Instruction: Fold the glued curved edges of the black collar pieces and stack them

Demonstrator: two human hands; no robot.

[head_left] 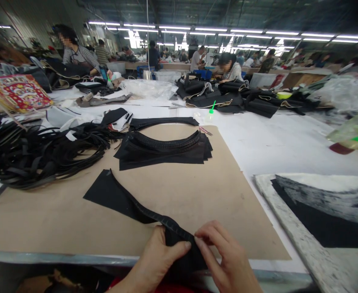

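A curved black fabric panel with a raised, folded rim lies on the brown sheet, its near end lifted at the table's front edge. My left hand is closed on that near end, its thumb pressing on top just below the rim. With thumb and index finger together, my right hand pinches the rim a little to the right. Beyond them rests a stack of similar black panels, the top one with a finished-looking curved rim. Another dark curved piece lies behind the stack.
Bundled black strips fill the left side. A small glue bottle with a green tip and pink-handled snips sit behind the stack. On the right, a pale board bears a black panel with a whitish coating. Co-workers sit across the table.
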